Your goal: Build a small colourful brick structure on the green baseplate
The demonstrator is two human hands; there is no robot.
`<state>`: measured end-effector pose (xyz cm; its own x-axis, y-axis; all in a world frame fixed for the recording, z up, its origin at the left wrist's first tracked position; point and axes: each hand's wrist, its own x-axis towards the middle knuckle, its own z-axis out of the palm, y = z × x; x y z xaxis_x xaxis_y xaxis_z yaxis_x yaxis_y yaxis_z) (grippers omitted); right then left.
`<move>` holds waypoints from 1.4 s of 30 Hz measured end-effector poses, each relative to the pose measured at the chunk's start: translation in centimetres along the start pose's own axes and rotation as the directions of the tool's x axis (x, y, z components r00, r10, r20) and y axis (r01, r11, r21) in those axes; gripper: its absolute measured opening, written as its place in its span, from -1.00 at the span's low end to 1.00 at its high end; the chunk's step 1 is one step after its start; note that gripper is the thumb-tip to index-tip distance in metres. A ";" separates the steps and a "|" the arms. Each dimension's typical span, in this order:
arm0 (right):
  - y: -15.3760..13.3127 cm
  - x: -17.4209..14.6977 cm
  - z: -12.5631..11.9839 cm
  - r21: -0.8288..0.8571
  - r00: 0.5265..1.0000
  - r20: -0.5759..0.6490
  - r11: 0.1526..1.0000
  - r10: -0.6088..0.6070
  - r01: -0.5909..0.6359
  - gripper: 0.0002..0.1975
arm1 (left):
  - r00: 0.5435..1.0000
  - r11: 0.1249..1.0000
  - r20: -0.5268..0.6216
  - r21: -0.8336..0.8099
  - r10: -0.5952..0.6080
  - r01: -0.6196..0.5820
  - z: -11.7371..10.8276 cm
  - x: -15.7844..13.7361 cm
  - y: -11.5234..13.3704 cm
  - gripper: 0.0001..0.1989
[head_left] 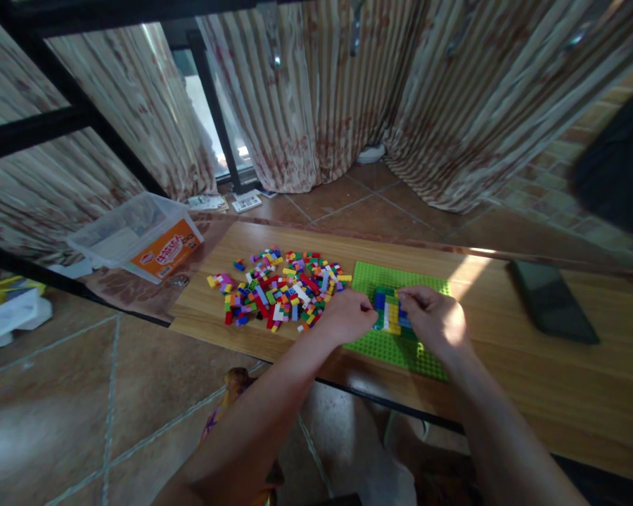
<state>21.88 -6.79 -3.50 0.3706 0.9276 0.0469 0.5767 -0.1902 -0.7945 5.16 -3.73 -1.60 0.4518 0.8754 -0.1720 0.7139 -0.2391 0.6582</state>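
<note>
A light-green studded baseplate [385, 351] lies on the wooden table, with a low block of toy bricks [387, 313] in blue, white, yellow and green built on its middle. Closed, with its fingers curled, my left hand [348, 316] is at the left side of this build; whatever its fingertips hold is hidden. At the build's right edge my right hand [435, 316] has thumb and fingers pinched together, and I cannot make out what is between them. A wide heap of loose, many-coloured bricks [279, 292] spreads to the left of the baseplate.
On the right part of the table [506, 379] lies a dark phone-like slab [551, 299]. A clear plastic box [137, 232] with an orange label stands beyond the left end. Striped curtains [316, 91] hang behind, and a black metal frame [79, 119] crosses the upper left.
</note>
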 end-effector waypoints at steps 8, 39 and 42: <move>1.3 1.1 -0.6 0.351 0.989 -0.101 0.934 0.111 -0.069 -0.70 | 1.000 1.000 -0.028 0.024 0.002 -0.001 0.2 0.1 0.0 -0.78; 1.2 0.8 -0.2 -0.369 0.979 -0.028 0.913 -0.201 0.177 -0.75 | 1.000 0.986 -0.021 0.165 0.003 0.000 0.9 -1.3 0.5 -0.69; 1.0 0.9 -0.9 -0.398 0.988 -0.031 0.909 -0.150 0.125 -0.73 | 0.999 0.968 -0.037 0.251 0.026 -0.016 1.5 -1.6 1.1 -0.76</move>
<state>23.45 -6.44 -3.76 0.3025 0.9352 0.1839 0.8602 -0.1847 -0.4754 6.04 -5.98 -1.68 0.4498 0.8840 -0.1276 0.8184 -0.3506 0.4553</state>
